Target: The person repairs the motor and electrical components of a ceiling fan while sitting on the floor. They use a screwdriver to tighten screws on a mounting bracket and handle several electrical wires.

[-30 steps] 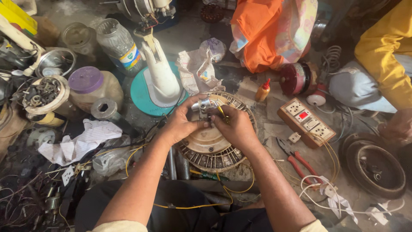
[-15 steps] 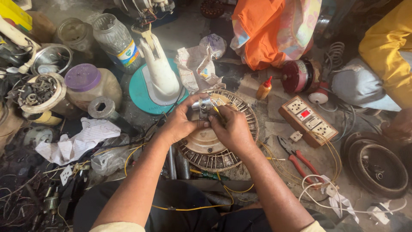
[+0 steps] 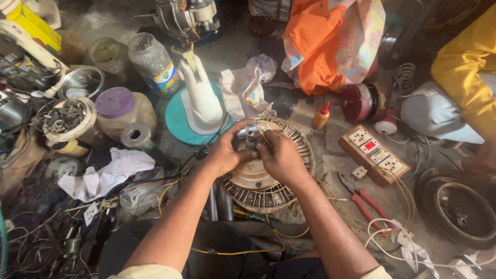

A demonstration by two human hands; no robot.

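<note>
Both hands are staying pinched together on the small metal part (image 3: 251, 135), barely shifting. Left hand (image 3: 225, 155) and right hand (image 3: 281, 157) are closing on it from either side, over the far rim of the round fan motor (image 3: 258, 178) on the floor.

Dull ribbed metal fan motor (image 3: 268, 188), perhaps dusty; glossy red-plastic-handled pliers (image 3: 364, 199).

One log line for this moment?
left hand: holds small metal part | right hand: holds same part | under: round fan motor
</note>
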